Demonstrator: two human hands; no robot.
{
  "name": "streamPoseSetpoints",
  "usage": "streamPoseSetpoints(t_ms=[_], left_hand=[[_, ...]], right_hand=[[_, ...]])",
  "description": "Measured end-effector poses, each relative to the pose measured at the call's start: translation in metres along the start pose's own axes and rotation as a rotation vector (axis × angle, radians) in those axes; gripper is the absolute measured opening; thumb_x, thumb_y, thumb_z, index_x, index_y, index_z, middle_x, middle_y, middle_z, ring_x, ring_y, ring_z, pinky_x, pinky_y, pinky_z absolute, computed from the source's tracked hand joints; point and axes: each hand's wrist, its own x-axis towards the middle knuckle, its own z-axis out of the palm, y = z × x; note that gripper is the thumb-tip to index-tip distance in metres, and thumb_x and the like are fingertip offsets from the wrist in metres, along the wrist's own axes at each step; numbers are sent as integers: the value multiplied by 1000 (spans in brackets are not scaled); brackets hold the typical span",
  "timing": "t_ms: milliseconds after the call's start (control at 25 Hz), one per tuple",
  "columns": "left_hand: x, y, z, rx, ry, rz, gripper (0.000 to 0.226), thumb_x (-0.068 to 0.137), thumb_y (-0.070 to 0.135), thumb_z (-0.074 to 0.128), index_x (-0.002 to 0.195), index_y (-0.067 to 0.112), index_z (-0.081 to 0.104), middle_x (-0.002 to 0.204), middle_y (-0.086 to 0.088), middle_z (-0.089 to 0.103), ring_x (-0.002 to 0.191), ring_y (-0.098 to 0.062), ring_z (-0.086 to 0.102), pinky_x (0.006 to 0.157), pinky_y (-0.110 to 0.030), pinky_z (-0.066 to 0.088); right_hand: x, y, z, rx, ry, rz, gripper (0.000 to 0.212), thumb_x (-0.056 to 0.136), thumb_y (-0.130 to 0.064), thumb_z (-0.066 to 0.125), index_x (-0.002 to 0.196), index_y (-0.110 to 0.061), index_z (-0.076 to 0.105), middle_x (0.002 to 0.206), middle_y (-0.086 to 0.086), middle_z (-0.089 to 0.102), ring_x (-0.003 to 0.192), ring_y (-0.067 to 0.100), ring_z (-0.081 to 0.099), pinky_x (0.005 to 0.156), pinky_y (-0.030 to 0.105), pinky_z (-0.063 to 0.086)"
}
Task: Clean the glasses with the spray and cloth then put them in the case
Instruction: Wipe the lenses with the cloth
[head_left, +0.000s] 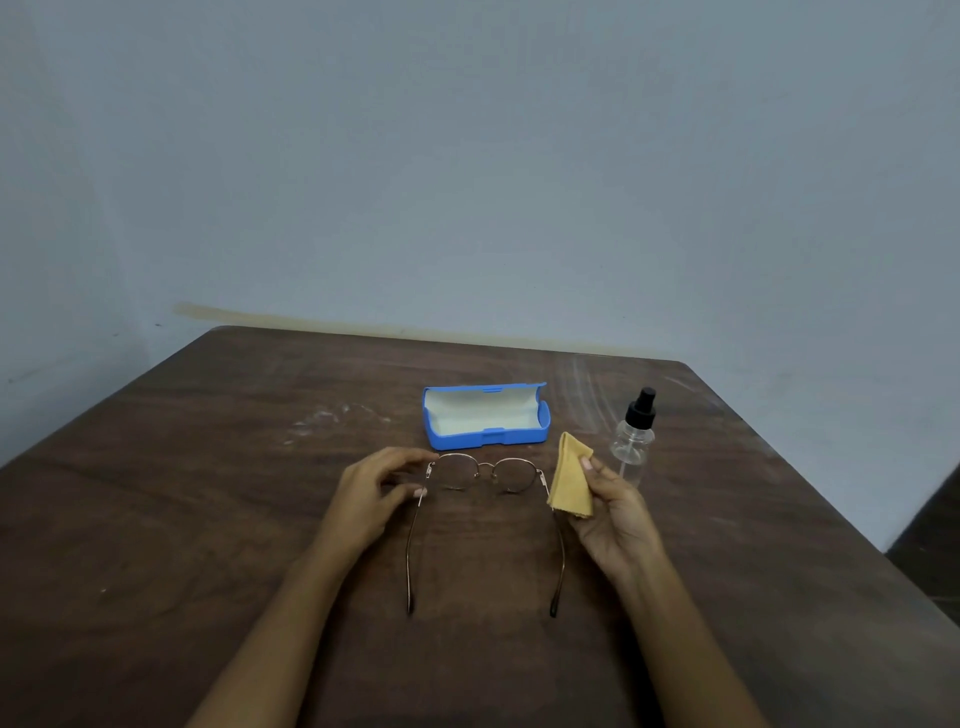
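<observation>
While the left hand (371, 499) pinches the glasses (486, 464) at their left hinge between thumb and fingertips, temples unfolded toward the person, the right hand (613, 514) pinches the yellow cloth (571, 483) just beside the right hinge. Beyond them, the blue case (485, 415) lies open on the wooden table (208, 519). The clear spray bottle (634, 441) stands upright to the right of the case.

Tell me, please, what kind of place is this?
Likely a plain indoor room, perhaps a home. A worn wooden table stands against a bare bluish wall; on it are an open blue case and a spray bottle, while the left hand pinches glasses and the right hand holds a cloth.
</observation>
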Motion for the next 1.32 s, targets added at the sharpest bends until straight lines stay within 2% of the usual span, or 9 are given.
streamPoseSetpoints(t_ms=[200,280,440,560,680,800,960,1160,1320], left_hand=[[2,0,2,12,-42,7,28,71,-5,69,94,10,73,98,5,67,89,21,53,79,3,37],[2,-2,3,11,-28,-1,26,72,-5,69,93,10,73,97,6,67,87,24,53,79,3,37],[3,-5,3,10,12,4,22,73,-3,69,90,10,74,91,7,69,85,22,55,77,3,38],[3,-5,4,23,60,36,20,74,-3,68,87,10,74,86,5,71,83,19,56,74,2,39],[3,-5,5,39,120,70,20,75,-6,66,86,9,74,86,4,72,82,15,59,73,1,39],[3,-6,7,82,168,111,18,78,-3,64,88,9,74,88,8,70,87,5,59,75,1,39],[4,-6,10,112,212,123,9,79,3,66,85,6,72,81,0,73,71,-2,63,70,-13,47],[5,-5,14,131,263,107,6,79,1,66,80,4,71,68,-5,72,57,-8,63,62,-29,50],[5,-3,19,148,299,132,9,76,-1,68,83,3,72,76,-9,74,63,-13,67,63,-30,54]], right_hand=[[-1,-3,-3,-18,14,41,15,91,-8,46,91,-9,61,79,8,69,64,17,69,55,28,57],[-1,-3,-4,-5,15,66,14,91,-9,47,92,-9,61,81,9,68,72,21,67,58,31,58],[0,-5,-5,23,-7,88,13,89,-9,48,91,-9,61,78,9,70,71,21,68,58,34,59],[2,-4,-5,50,-42,75,16,79,-10,54,93,-7,62,84,9,66,71,19,67,65,36,59],[3,-3,-5,111,-71,50,23,71,-10,57,92,-6,64,78,8,71,70,19,69,72,41,57],[4,-3,-4,189,-101,28,21,73,-7,54,92,-4,63,77,9,74,70,20,71,77,46,53],[3,1,0,193,-140,14,22,89,-5,43,91,-2,64,74,11,72,70,20,70,79,43,54],[0,1,2,145,57,-32,14,91,-8,45,90,-12,59,81,8,66,72,19,63,65,35,57],[-4,8,6,-236,231,-208,15,87,-5,52,80,-16,60,76,3,60,64,14,53,49,20,46]])
